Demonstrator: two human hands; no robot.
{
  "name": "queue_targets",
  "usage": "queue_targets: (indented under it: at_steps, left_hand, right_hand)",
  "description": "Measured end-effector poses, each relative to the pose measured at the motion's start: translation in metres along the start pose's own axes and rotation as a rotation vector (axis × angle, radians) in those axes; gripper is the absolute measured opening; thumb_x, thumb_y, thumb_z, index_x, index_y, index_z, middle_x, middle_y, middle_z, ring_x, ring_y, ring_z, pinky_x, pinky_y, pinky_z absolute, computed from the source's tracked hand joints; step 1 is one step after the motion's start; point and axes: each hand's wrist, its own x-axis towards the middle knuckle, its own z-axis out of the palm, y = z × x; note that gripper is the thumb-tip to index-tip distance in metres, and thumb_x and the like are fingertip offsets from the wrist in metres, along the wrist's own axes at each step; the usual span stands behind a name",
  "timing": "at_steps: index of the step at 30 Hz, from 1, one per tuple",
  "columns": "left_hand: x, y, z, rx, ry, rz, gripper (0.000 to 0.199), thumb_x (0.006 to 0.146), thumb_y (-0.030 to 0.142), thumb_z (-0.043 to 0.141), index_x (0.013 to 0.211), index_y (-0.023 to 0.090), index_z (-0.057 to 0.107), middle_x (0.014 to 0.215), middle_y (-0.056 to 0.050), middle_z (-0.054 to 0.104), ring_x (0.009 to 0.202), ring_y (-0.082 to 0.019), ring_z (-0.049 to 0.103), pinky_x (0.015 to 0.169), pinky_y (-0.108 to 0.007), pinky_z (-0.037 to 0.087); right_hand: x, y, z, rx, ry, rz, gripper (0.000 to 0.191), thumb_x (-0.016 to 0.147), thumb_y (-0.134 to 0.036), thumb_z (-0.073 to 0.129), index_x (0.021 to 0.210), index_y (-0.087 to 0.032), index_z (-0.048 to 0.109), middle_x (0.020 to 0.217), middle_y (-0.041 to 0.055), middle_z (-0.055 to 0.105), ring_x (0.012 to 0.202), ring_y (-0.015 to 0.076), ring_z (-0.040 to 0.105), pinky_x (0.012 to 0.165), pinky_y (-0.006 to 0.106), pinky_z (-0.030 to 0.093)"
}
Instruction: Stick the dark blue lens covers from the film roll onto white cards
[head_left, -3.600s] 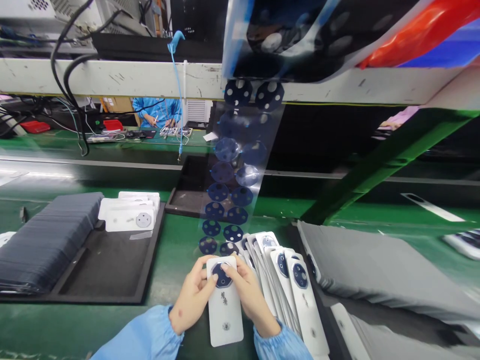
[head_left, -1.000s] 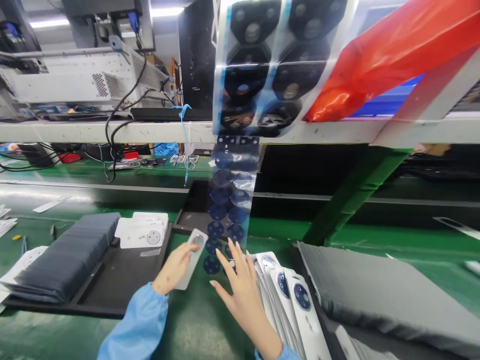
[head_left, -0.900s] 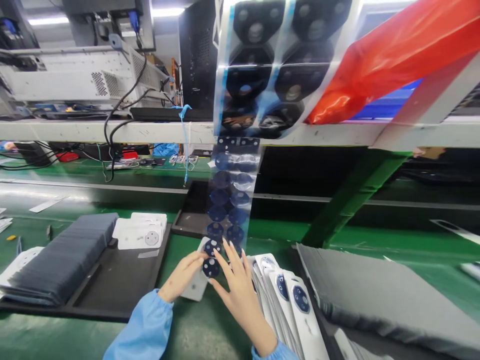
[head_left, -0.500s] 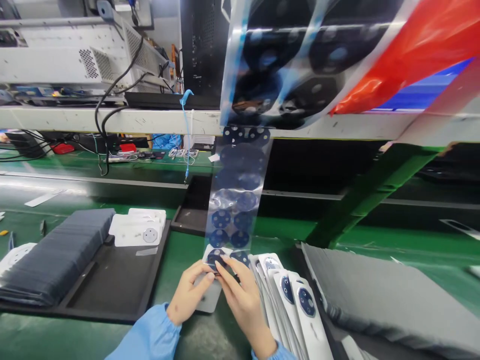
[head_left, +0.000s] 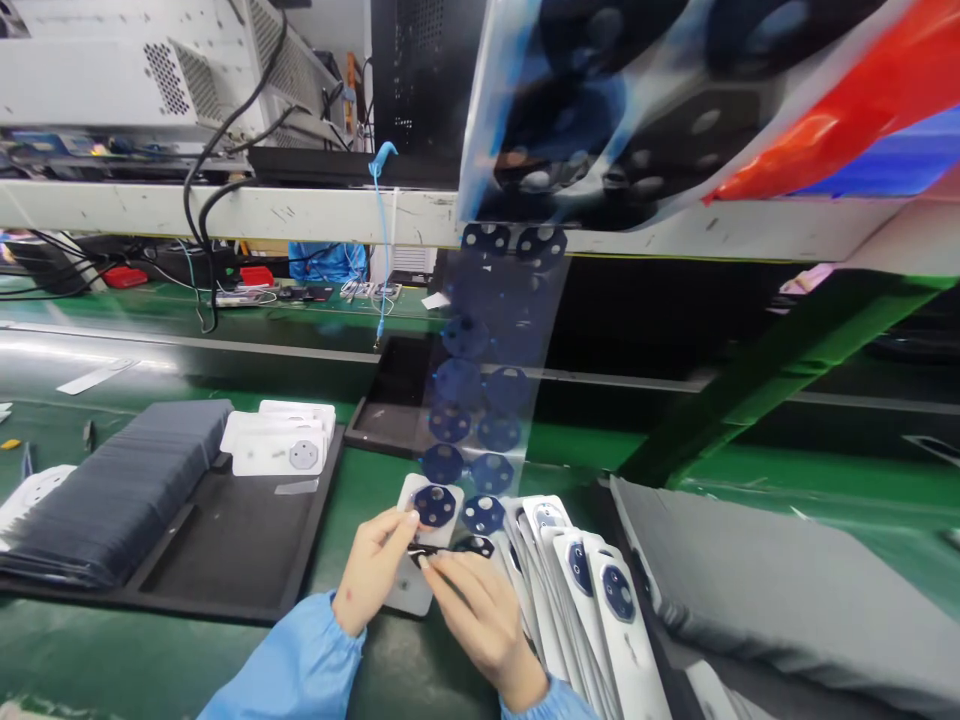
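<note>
A white phone back cover (head_left: pixel 409 592) lies on the green bench between my hands, with a dark octagonal camera-lens sticker (head_left: pixel 433 506) over its upper end. My left hand (head_left: pixel 375 560) is closed at the cover's left edge, thumb and finger pinched beside the sticker. From above hangs a clear film strip (head_left: pixel 480 400) bearing paired dark stickers, its lower end reaching the cover. My right hand (head_left: pixel 480 610) pinches the curled lower end of this strip, where a dark piece shows edge-on at the fingertips. Its other fingers are folded together.
Right of my hands leans a row of white phone covers (head_left: pixel 619 610) with dark lens stickers, beside a grey padded stack (head_left: pixel 772 590). At left, a black tray (head_left: pixel 225 570) holds a dark stack (head_left: pixel 127 490) and several white cards (head_left: pixel 277 445). A white shelf beam (head_left: pixel 300 215) crosses overhead.
My right hand has drawn down and slightly toward me with the strip's end, uncovering the sticker on the cover. My left hand stays near the cover's edge. The view has shifted slightly.
</note>
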Motion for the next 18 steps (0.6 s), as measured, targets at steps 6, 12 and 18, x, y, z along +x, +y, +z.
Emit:
queue_targets:
  at_steps: [6,12,18]
  left_hand:
    - [0.006,-0.007,-0.015,0.044,0.302,0.005,0.035,0.088,0.047,0.057,0.1,0.019,0.073,0.104,-0.007,0.074,0.104,-0.027,0.064,0.093,-0.035,0.048]
    - [-0.003,0.004,-0.032,0.092,0.843,0.371,0.016,0.087,0.031,0.06,0.096,0.021,0.069,0.111,-0.005,0.07,0.115,-0.027,0.06,0.102,-0.036,0.044]
    - [-0.01,0.01,-0.02,-0.195,0.381,0.151,0.061,0.084,0.034,0.067,0.138,0.028,0.04,0.109,-0.005,0.073,0.091,-0.025,0.071,0.076,-0.034,0.058]
  right_hand:
    - [0.011,-0.006,0.002,0.69,0.053,0.619,0.005,0.081,-0.027,0.073,0.078,-0.024,0.07,0.08,0.0029,0.065,0.071,0.0176,0.066,0.064,0.03,0.058]
    - [0.005,0.006,0.002,0.983,0.27,1.0,0.026,0.067,-0.035,0.084,0.075,-0.022,0.064,0.076,0.0002,0.061,0.068,0.016,0.061,0.064,0.028,0.055]
    - [0.008,0.009,-0.01,1.112,0.327,1.059,0.033,0.07,-0.038,0.081,0.086,-0.027,0.054,0.079,-0.001,0.061,0.071,0.018,0.063,0.062,0.029,0.055]
